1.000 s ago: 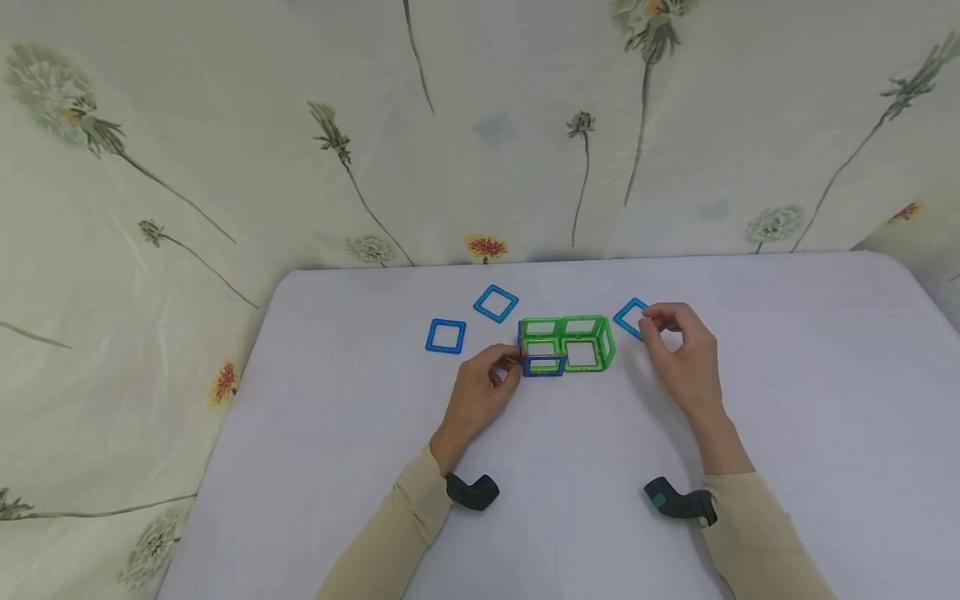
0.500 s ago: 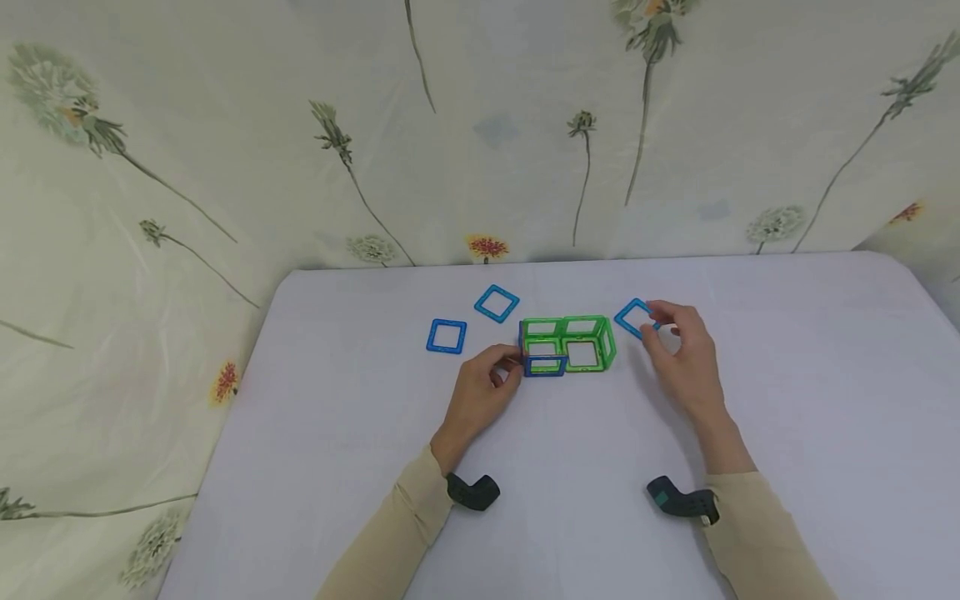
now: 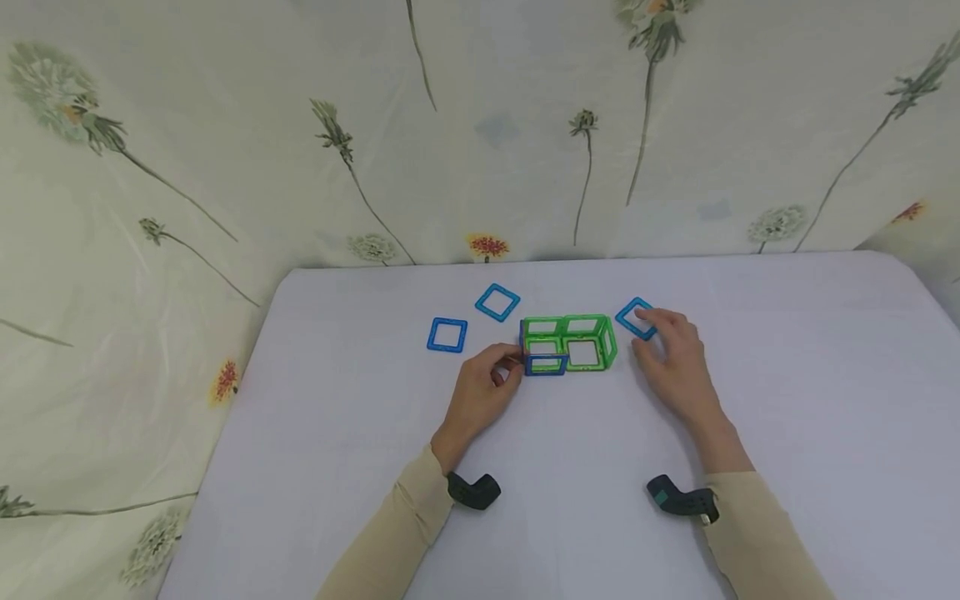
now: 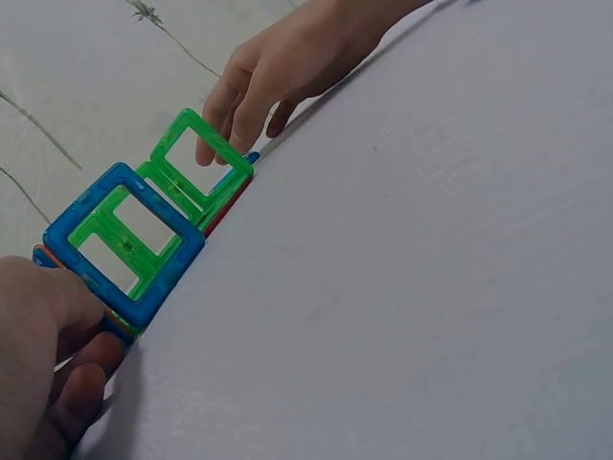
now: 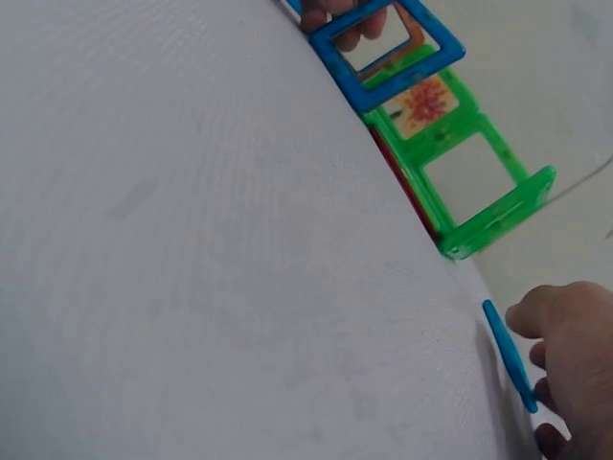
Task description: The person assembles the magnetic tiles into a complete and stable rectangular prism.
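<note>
In the head view my left hand (image 3: pixel 480 392) pinches the left end of a small frame built of magnetic tiles (image 3: pixel 572 367). The frame has a green floor, back and right side, with blue tiles at the left. A blue square tile (image 4: pixel 123 244) stands upright at its front, beside my left fingertips (image 4: pixel 91 369) in the left wrist view. Right of the frame, a loose blue square tile (image 3: pixel 626 320) lies low at the table. My right hand (image 3: pixel 678 367) is over it, index finger across its opening and thumb by the near corner; its right corner is hidden.
Two more loose blue square tiles, one nearer (image 3: pixel 429 335) and one farther back (image 3: pixel 483 310), lie left of the frame. The white table (image 3: pixel 570 500) ends at the back against a flower-patterned cloth (image 3: pixel 495 183). Dark cameras sit at both wrists.
My right index finger has moved left from the loose tile's right corner to over its opening, with the thumb shifting slightly left and down. My left hand and the frame look unmoved.
</note>
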The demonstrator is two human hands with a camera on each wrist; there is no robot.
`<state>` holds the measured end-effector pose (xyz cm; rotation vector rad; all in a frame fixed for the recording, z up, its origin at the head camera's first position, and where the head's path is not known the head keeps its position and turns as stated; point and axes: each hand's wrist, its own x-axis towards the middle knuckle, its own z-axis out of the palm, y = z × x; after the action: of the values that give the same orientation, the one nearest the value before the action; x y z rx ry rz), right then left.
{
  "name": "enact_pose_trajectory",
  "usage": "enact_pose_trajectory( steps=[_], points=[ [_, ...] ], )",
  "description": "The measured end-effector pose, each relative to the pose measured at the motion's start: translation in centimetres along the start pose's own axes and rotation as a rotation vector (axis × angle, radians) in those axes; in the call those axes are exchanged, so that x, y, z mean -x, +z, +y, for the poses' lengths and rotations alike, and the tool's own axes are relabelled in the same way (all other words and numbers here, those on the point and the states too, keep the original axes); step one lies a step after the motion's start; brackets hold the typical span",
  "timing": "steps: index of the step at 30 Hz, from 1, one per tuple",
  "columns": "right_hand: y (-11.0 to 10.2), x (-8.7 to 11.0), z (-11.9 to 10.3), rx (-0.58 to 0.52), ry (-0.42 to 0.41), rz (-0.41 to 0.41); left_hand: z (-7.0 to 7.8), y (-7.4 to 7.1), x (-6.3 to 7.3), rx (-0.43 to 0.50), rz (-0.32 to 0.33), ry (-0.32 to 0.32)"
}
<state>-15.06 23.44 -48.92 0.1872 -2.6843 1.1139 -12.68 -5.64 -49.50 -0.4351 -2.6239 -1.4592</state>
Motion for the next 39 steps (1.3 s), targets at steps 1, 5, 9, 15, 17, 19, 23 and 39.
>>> enact_pose_trajectory(
  steps=[1,5,9,15,17,19,23,39],
  points=[
    [0.08,0.05,0.1,0.002,-0.006,-0.003,0.0,0.0,0.0,-0.005,-0.001,-0.002],
    [0.3,0.21,0.24,0.018,-0.049,0.001,0.02,-0.02,-0.03,-0.012,-0.003,-0.009],
    [0.34,0.24,0.36,0.067,-0.094,0.021,0.1,0.02,-0.03,-0.019,0.004,0.001],
    [0.3,0.36,0.38,0.097,-0.095,0.04,0.18,0.0,0.08,-0.019,0.008,-0.002],
    [0.32,0.38,0.53,0.099,-0.094,0.063,0.12,0.06,0.12,-0.02,0.004,-0.002],
    [0.34,0.38,0.67,0.097,-0.092,0.092,0.08,0.09,0.1,-0.019,0.001,0.002],
    [0.43,0.29,0.68,0.106,-0.075,0.114,0.04,0.08,-0.03,-0.018,0.004,0.011],
    [0.41,0.35,0.46,0.109,-0.016,0.106,-0.14,0.01,-0.02,-0.045,-0.004,0.028]
  ],
)
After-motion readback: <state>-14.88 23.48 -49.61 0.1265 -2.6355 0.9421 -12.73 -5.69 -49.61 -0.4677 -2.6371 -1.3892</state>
